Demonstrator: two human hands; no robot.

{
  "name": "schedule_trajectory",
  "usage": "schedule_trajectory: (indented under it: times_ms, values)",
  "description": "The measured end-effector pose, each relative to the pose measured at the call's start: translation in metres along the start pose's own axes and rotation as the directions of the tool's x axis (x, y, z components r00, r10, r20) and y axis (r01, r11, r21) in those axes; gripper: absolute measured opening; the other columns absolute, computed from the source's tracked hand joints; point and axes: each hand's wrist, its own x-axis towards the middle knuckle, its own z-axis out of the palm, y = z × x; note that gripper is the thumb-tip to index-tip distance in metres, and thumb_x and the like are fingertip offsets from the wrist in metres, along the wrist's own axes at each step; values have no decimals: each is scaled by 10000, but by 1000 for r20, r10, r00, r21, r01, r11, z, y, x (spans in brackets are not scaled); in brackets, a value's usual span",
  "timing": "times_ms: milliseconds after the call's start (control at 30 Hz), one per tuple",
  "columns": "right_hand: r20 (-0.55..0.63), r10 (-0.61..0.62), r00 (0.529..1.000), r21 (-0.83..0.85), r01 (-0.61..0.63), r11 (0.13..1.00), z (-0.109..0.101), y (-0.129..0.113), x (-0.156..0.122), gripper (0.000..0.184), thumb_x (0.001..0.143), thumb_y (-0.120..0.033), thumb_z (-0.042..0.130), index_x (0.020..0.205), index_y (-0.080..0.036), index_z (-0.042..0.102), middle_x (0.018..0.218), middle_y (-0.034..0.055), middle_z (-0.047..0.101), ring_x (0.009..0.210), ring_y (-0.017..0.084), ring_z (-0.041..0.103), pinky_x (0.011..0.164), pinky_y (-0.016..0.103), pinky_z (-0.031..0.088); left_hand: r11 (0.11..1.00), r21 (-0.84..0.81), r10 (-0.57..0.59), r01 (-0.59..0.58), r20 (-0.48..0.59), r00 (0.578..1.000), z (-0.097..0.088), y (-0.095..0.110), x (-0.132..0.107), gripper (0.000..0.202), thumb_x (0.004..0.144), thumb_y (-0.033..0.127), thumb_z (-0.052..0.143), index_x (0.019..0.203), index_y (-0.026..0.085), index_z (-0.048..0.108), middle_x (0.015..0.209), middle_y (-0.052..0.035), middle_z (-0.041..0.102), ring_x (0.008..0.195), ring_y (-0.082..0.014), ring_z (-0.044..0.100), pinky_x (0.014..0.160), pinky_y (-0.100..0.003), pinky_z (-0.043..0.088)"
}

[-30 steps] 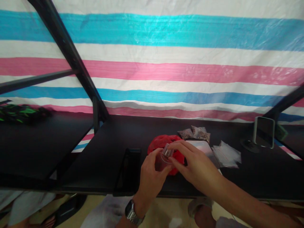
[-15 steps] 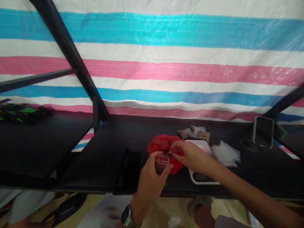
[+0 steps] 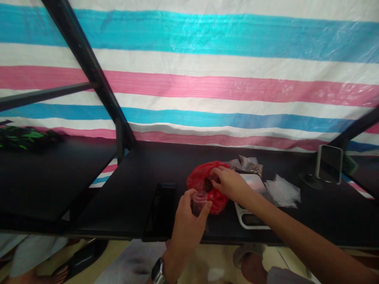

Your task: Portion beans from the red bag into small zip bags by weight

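My left hand (image 3: 191, 219) grips a small clear plastic bag (image 3: 200, 200) between thumb and fingers, its rounded mouth held apart and facing up. Just beyond it lies a crumpled red plastic bag (image 3: 197, 178), opened, with dark brown bits (image 3: 209, 185) showing inside. My right hand (image 3: 226, 182) reaches into the red bag's mouth, its fingertips pinched at the dark contents. What those fingertips hold is hidden. A white digital scale (image 3: 253, 221) sits under my right forearm, partly covered by it.
Filled clear packets (image 3: 251, 165) lie behind the scale. Flat clear bags (image 3: 284, 191) are piled to its right. A phone-like device on a stand (image 3: 329, 165) stands farther right. A black tray-like object (image 3: 161, 211) lies left of my hands, by the front edge of the black table (image 3: 124, 201).
My right hand has moved from the clear bag's mouth up and away into the red bag. My left hand keeps hold of the clear bag, nearly in place.
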Motion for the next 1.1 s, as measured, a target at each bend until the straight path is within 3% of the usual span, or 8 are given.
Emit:
schedule_trajectory:
  times_ms: [167,367,500,600,700,833,1000,1100]
  values:
    - [27,-18,999,215,12,977,7,-1,2,158,913,-135,690,1054,-173,749,1039,82,794,936,222,734,809,292,501,978,-194,-74,76,17,997,5,0,0,461,923,571,720,1201,217,622,1079,-78,765,950,-242,752,861,-376,593]
    - [87,19,996,496,-60,866,12,-1,4,133,888,-189,690,984,-184,782,935,53,821,861,200,770,754,267,565,960,-274,-64,55,-23,998,6,-4,5,468,889,575,757,1157,215,622,976,-40,758,853,-212,748,775,-326,593]
    - [132,33,991,593,-106,798,7,4,4,149,889,-242,679,959,-190,800,937,37,826,866,198,769,768,272,580,951,-307,-29,18,-34,999,3,-3,7,434,892,533,768,1157,221,621,996,-40,764,892,-212,760,816,-334,605]
    - [134,61,989,649,-134,749,-1,10,-1,195,899,-262,648,978,-187,810,1021,51,826,930,210,760,849,303,578,962,-273,12,-29,-62,998,2,-1,7,422,861,468,810,1164,230,638,1071,-54,765,988,-234,755,892,-369,600]
    - [149,98,984,749,-177,639,-13,15,-10,224,903,-316,660,1024,-194,802,1074,57,818,1006,221,747,932,334,557,983,-170,49,-62,-79,996,0,1,7,418,821,411,840,1167,242,676,1140,-59,746,1056,-253,721,962,-408,570]
    - [166,96,981,832,-192,520,-30,15,-22,307,882,-432,714,1085,-209,775,1076,53,808,1026,223,736,939,343,547,990,-112,79,-89,-90,993,1,3,7,414,787,363,854,1162,248,718,1179,-67,728,1084,-267,689,992,-434,549]
    - [42,-8,999,821,-30,570,-39,-2,-33,236,897,-412,707,1031,-221,739,1001,47,792,934,213,737,868,334,563,989,-117,77,-85,-74,994,4,5,7,430,785,292,846,1197,256,727,1193,-62,737,1097,-265,691,1014,-438,539]
    - [-117,-53,992,699,120,705,-36,-17,-42,108,920,-295,687,1007,-244,728,1018,31,790,928,204,738,882,335,566,987,-136,78,-86,-59,995,5,3,8,423,798,278,836,1206,257,727,1195,-61,741,1100,-259,696,1004,-423,542]
